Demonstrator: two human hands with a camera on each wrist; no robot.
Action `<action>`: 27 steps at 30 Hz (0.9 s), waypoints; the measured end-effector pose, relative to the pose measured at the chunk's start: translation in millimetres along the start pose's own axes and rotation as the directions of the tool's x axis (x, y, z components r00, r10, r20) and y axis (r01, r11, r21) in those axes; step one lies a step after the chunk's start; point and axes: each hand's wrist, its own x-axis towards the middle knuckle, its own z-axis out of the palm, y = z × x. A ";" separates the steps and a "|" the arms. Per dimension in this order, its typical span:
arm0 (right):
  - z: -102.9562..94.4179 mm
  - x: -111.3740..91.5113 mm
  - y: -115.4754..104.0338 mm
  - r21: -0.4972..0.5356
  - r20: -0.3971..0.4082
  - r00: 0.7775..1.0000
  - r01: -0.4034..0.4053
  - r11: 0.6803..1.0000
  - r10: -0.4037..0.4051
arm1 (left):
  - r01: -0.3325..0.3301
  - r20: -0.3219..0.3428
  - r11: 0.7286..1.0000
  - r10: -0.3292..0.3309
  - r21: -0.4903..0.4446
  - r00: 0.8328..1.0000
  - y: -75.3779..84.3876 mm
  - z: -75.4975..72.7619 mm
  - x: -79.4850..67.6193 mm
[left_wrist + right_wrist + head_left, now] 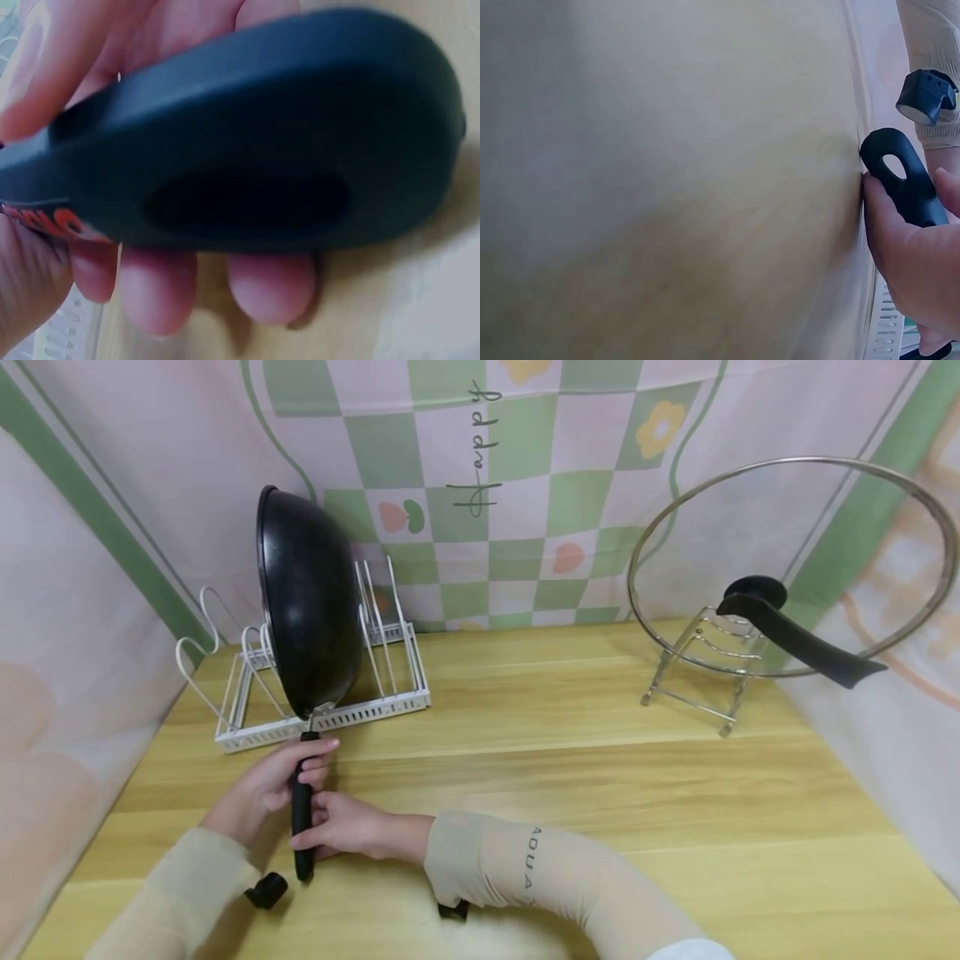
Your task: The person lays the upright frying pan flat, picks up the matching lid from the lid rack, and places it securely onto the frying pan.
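1. Left hand (273, 777): fingers curled round the black handle (302, 814), up at its pan end; in the left wrist view, fingertips show past the handle's edge.
2. Right hand (348, 823): fingers clamped on the same handle, lower down near its free end, thumb lying across it. Hands are close together, left one farther from the person.
3. Handle: points toward the person. Right wrist view shows a hole through the rounded end; left wrist view shows red lettering, cut off by the frame edge. Can't tell if the end touches the surface.
4. Black pan (315, 602): joined to the handle, stands on edge in the rack, rim to the left, rounded bottom to the right.
5. White rack (375, 712): left back part of the surface, wire loops at left, straight wire dividers at right, pan between them; slotted front rail.
6. Sleeves: beige on both arms, dark letters on the right sleeve (555, 868). Small black device (267, 891) at the left wrist, another partly hidden under the right.
7. Surface (540, 727): light wood grain, under everything.
8. Far right, well apart from the hands: glass lid (750, 518), metal rim, black handle piece, leaning tilted on a small metal stand (690, 706).
9. Behind: green-and-white checked cloth (517, 527), printed "Happy".
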 end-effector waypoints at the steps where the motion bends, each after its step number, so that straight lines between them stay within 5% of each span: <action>1: -0.2 0.4 0.3 -0.008 0.004 1.000 0.001 1.000 -0.001 | 0.001 -0.022 1.000 -0.001 -0.002 1.000 0.1 1.3 -0.1; 13: -2.6 2.5 -3.6 -0.073 0.050 0.999 -0.018 0.997 0.021 | 0.072 -0.186 0.995 -0.059 0.068 0.981 2.0 9.1 -0.4; 17: -1.2 2.1 -5.0 -0.084 0.049 0.998 -0.022 0.996 0.027 | 0.064 -0.187 0.993 -0.045 0.096 0.981 0.9 8.7 -1.4; 23: -3.4 4.8 -7.2 -0.137 0.088 0.995 -0.027 0.990 0.039 | -0.041 -0.143 0.991 0.059 0.129 0.988 -3.2 7.4 -1.6; 27: -4.2 6.1 -8.1 -0.152 0.091 0.995 -0.014 0.988 0.028 | -0.042 -0.150 0.992 0.060 0.120 0.987 -2.4 7.6 0.2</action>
